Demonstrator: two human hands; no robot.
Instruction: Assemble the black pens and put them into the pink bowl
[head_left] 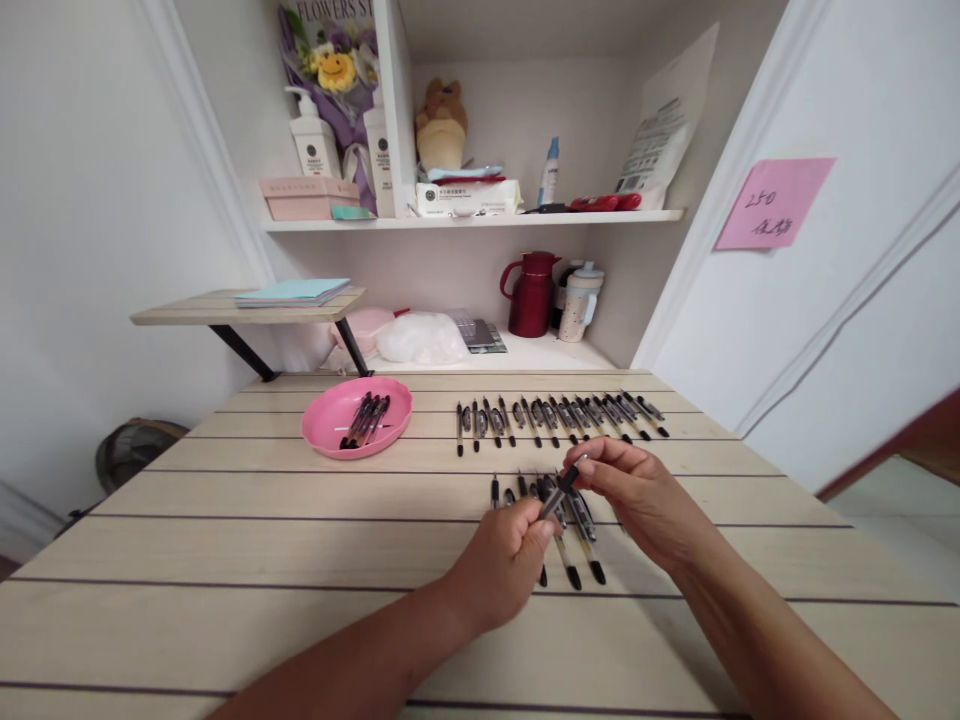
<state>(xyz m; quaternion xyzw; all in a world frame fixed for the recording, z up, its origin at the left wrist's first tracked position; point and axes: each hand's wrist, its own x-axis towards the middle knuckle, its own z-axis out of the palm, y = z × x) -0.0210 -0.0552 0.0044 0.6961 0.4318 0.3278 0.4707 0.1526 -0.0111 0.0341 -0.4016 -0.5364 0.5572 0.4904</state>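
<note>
My left hand (499, 565) is closed around the clear barrel of a black pen (568, 480), which tilts up to the right. The fingertips of my right hand (637, 490) pinch at the pen's upper, pointed end. Under and behind both hands lies a group of uncapped pens (583, 550) with black caps between them, partly hidden by my hands. Farther back, a long row of pens (555, 420) with their caps alongside stretches across the table. To the left, a pink dish (319, 422) holds several more pens (365, 420).
The slatted table (262, 520) meets a white shelf unit. A small raised shelf (180, 308) with papers stands at the back left. A red jug (534, 295) and a pale tumbler (580, 303) stand behind the table. A pink note (776, 203) is stuck on the right.
</note>
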